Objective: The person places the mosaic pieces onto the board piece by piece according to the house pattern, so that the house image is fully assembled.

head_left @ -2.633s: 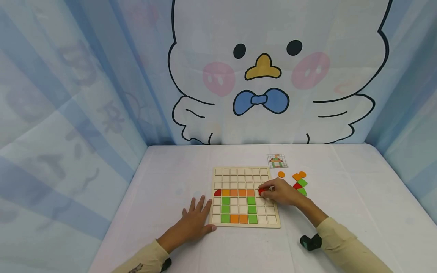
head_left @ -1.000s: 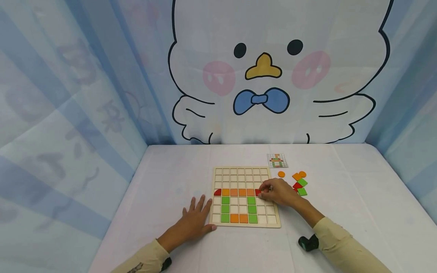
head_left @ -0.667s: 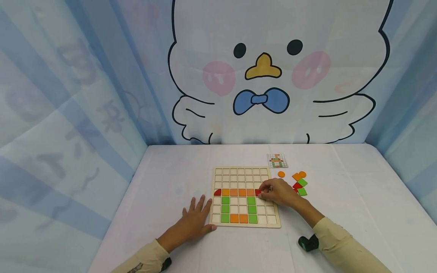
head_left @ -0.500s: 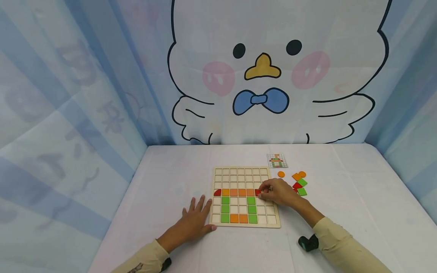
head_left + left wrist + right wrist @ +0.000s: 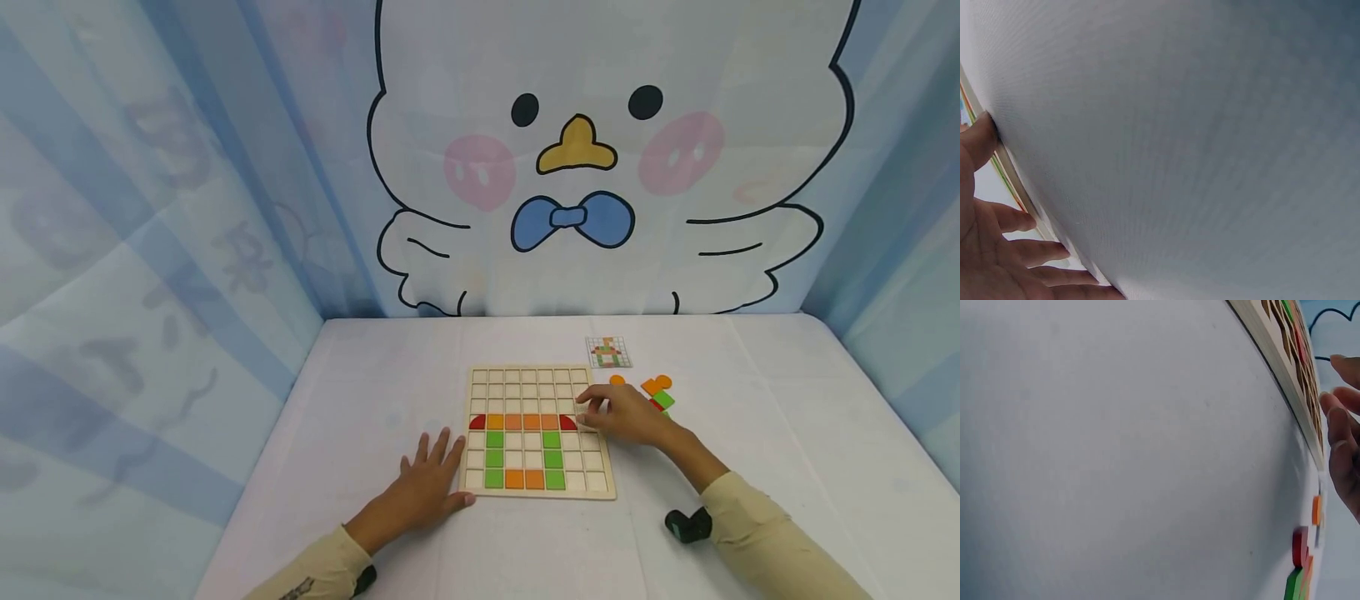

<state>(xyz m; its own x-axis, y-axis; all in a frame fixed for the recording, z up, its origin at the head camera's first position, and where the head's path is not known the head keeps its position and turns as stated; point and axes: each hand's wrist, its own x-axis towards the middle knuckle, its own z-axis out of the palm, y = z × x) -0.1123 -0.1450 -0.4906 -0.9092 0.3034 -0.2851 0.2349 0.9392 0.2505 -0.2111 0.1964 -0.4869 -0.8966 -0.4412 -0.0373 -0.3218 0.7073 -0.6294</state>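
Note:
A wooden grid board (image 5: pixel 522 391) lies on the table, holding orange squares (image 5: pixel 522 422) in a row and green squares (image 5: pixel 552 459) in two columns below. Red rounded pieces sit at both ends of the row, the right one (image 5: pixel 567 422) flat in its cell. My right hand (image 5: pixel 626 415) hovers over the board's right edge, just right of that piece; its thumb and fingers are bent and apart, with nothing between them in the right wrist view. With fingers spread, my left hand (image 5: pixel 429 483) rests on the table, thumb and fingertips at the board's lower left edge.
A small printed pattern card (image 5: pixel 607 352) lies behind the board's right corner. Loose pieces sit to the right, among them an orange disc (image 5: pixel 617 380) and a green piece (image 5: pixel 663 400), partly hidden by the right hand. A curtain (image 5: pixel 570 283) hangs behind the table.
The red piece held by the right hand went into the cell at the row's right end. The right hand then let go and drew back rightward. The left hand stayed put.

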